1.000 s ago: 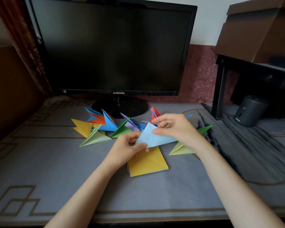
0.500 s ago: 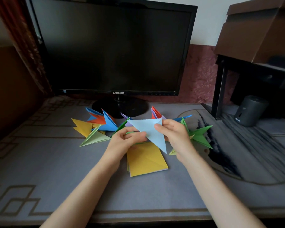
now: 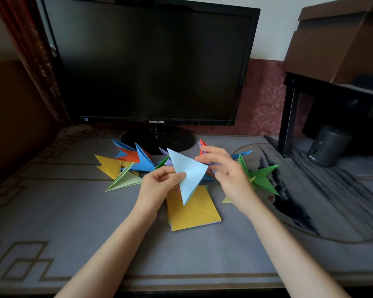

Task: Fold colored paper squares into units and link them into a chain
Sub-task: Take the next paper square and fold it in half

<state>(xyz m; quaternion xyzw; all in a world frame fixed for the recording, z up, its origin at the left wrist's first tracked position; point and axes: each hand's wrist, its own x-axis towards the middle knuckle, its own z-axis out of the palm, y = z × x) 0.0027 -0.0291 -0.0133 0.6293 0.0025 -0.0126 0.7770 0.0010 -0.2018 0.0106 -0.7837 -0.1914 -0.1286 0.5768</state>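
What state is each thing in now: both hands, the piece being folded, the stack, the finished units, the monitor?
Light blue triangle: folded, held off the table.
Left hand: pinches its left edge.
Right hand: open, fingers spread by its right corner.
Paper stack: flat on the table, yellow top sheet creased diagonally.
Folded units: lying in a row behind the hands.
Monitor: screen dark.
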